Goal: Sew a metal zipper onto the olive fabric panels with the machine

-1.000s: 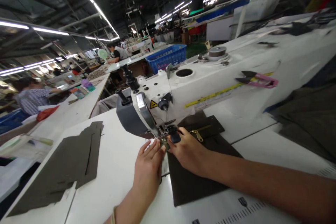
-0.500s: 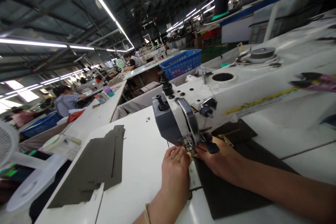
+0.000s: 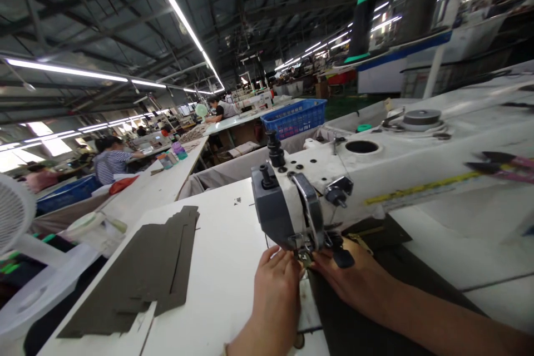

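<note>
A white and grey sewing machine [image 3: 375, 172] stands on the white table [image 3: 225, 267]. Under its needle lies a dark brown fabric piece [image 3: 359, 322] with a brass fitting [image 3: 362, 242]. My left hand [image 3: 277, 295] lies flat just left of the presser foot [image 3: 304, 253], fingers stretched toward it and resting on the table. On the fabric right of the foot, my right hand [image 3: 354, 281] presses down, its fingertips hidden beneath the machine head.
A stack of dark cut fabric pieces [image 3: 142, 272] lies at the left on the table. Pink-handled snips [image 3: 500, 164] rest on the machine arm. A white fan [image 3: 16, 217] stands at far left. A blue basket [image 3: 294, 117] and other workers at benches sit behind.
The view has tilted upward and shifted, so the machine and both hands sit lower in the frame. Both hands stay at the presser foot on the fabric.
</note>
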{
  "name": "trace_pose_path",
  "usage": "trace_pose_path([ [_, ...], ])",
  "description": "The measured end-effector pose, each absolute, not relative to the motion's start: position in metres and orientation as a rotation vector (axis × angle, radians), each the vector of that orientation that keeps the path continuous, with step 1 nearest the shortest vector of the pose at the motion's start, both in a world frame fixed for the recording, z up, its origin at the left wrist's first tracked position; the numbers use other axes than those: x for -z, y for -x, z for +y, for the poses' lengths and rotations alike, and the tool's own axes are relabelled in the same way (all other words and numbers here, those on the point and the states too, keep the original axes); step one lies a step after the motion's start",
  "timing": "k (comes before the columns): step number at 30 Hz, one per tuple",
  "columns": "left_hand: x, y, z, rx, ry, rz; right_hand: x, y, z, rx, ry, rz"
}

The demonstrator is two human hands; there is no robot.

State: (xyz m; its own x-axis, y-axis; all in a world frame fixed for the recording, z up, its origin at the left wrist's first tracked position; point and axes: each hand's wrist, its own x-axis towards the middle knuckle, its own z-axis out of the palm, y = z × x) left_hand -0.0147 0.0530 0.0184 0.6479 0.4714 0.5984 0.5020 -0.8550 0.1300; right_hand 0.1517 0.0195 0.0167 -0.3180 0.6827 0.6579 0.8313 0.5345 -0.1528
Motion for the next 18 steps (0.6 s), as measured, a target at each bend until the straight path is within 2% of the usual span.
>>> trace_pose_path([
  [10, -0.015, 0.017, 0.051, 1.098, 2.808, -0.767, -0.021, -0.151, 0.012, 0.329, 1.194, -1.988],
  [18, -0.018, 0.018, 0.051, 1.144, 2.863, -0.944, -0.008, -0.151, 0.017, 0.436, 1.237, -1.963],
])
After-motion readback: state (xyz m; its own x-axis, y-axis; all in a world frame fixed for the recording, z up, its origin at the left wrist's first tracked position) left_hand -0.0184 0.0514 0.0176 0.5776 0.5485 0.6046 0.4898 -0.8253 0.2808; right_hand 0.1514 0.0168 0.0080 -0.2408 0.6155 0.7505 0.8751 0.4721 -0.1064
